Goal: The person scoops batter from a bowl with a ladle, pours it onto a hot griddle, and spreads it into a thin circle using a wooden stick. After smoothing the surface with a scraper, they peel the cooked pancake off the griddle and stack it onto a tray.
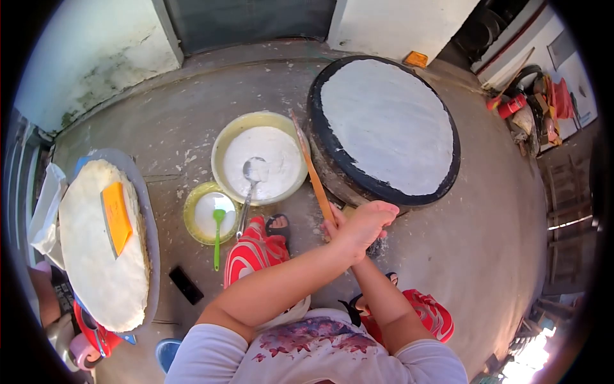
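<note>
My forearms cross, the left one lying over the right. My right hand [335,221] grips the lower end of a long, flat wooden spatula [313,176], which slants up between the batter bowl and the round griddle. My left hand [374,224] is at the griddle's near edge with its fingers curled in; what they hold, if anything, is hidden. White batter in a thin layer [387,125] covers most of the black griddle [448,173]. A metal ladle [248,192] rests in the large bowl [220,153] of white batter.
A smaller bowl [189,217] of white liquid holds a green spoon [218,233]. At left, stacked pale flat sheets [96,256] lie on a grey board [151,237], an orange-handled scraper [116,217] on top. A phone [186,285] lies on the floor. Clutter [531,109] stands far right.
</note>
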Tool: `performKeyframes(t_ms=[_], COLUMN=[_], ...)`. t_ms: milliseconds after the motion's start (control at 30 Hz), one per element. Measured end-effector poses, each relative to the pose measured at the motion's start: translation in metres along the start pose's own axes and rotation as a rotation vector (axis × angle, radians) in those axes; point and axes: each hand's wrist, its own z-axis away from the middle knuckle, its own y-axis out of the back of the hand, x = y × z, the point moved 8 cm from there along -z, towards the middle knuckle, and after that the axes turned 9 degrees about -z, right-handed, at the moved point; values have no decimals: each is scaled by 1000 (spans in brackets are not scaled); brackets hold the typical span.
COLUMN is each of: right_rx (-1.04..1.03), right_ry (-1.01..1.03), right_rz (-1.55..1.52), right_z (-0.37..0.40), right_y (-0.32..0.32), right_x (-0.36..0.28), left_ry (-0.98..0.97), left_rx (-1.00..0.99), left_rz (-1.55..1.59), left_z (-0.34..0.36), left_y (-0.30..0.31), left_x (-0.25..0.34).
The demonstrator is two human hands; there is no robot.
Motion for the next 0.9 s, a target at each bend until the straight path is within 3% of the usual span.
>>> performKeyframes(t_ms=[100, 233, 300, 400, 500, 567, 700, 767, 867, 900], right_rx=[-83, -86, -154, -117, -177, -207, -306, -186, -110, -174], right_ry=[-17, 42, -26, -29, -10, 13, 103, 216, 132, 45], right_rz=[271, 335, 91, 242, 21, 133, 582, 523, 538, 600], right_z=[-58, -91, -89, -88, -56, -38, -1, -6, 6, 17], right_y=[-18, -39, -49, -34, -31, -26, -15, 9, 32, 33], right_x=[19, 34, 49, 79, 79, 73, 67, 100, 115, 118], left_ry=[-2, -7, -14, -20, -51, -86, -231, -334, -794, -774], left_rx=[9, -20, -8, 5, 31, 47, 156, 210, 245, 483], left_rz=[8, 10, 19, 34, 84, 128, 167, 205, 157, 27], left_z=[-6, -6, -8, -8, -6, -2, 12, 30, 78, 105], left_y=[4, 5, 7, 12, 19, 23, 48, 66, 121, 146], left_x=[-1, 4, 5, 8, 16, 24, 50, 69, 112, 123])
